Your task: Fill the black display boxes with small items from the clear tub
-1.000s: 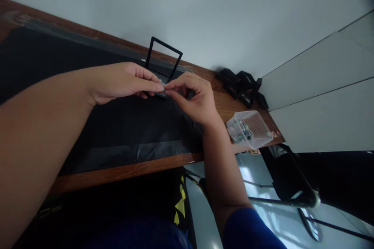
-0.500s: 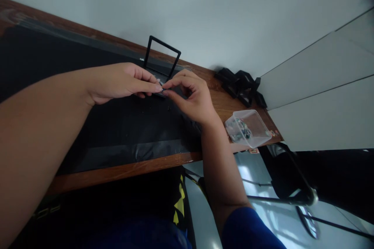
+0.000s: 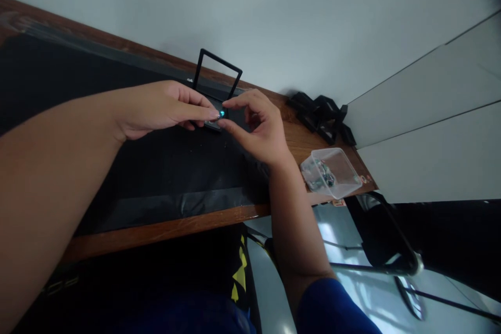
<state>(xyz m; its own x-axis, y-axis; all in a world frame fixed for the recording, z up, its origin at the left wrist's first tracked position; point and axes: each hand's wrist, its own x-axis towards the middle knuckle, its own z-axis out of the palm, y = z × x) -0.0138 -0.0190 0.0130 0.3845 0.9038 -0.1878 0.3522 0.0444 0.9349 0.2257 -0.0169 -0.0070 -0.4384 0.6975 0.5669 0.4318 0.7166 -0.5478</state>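
Observation:
Between the thumb and fingertips of my left hand (image 3: 172,108) is a small shiny turquoise piece (image 3: 222,114); its kind is too small to make out. My right hand (image 3: 258,122) faces it from the right, thumb and forefinger parted in a curve around the piece, with nothing visibly held. Just behind and below both hands stands an open black case (image 3: 217,126) with a raised, frame-like lid (image 3: 221,60). My left hand hides much of the case's base and whatever lies in it.
A clear plastic tub (image 3: 340,172) with several small wrapped items stands at the table's right end. Behind it, black frame-like cases (image 3: 323,112) are piled against the wall. A black sheet (image 3: 156,167) covers the wooden table (image 3: 219,219). A metal-framed chair (image 3: 391,266) is at lower right.
My right thumb and forefinger have parted from the pinch they made against my left fingertips. The turquoise piece now shows at my left fingertips.

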